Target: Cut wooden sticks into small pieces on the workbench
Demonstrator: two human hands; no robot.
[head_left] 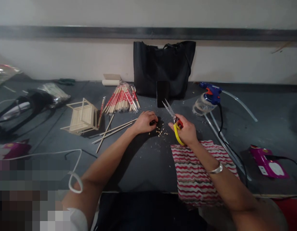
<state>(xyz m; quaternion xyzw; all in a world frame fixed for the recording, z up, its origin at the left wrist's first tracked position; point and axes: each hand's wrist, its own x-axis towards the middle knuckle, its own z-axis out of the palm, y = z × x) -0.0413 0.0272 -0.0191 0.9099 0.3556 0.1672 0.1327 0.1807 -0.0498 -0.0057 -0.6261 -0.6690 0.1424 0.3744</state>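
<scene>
My right hand [186, 131] grips scissors [172, 113] with yellow and red handles, their blades slightly apart and pointing up and left. Curled low over the table, my left hand [145, 122] has its fingers closed; what they hold, if anything, is hidden. Small cut wooden bits [160, 132] lie scattered beside it. Several loose chopsticks [111, 131] rest on the table to its left. Farther left stands a small frame built of wooden sticks [82, 117]. Behind my left hand is a pile of chopsticks in red-and-white wrappers [120, 98].
A black bag [160, 64] stands against the wall with a phone [162, 93] before it. To the right are a blue glue gun [212, 93], clear glue sticks [225, 144], a purple power strip [270, 163] and cables. A striped cloth [190, 173] lies under my right forearm.
</scene>
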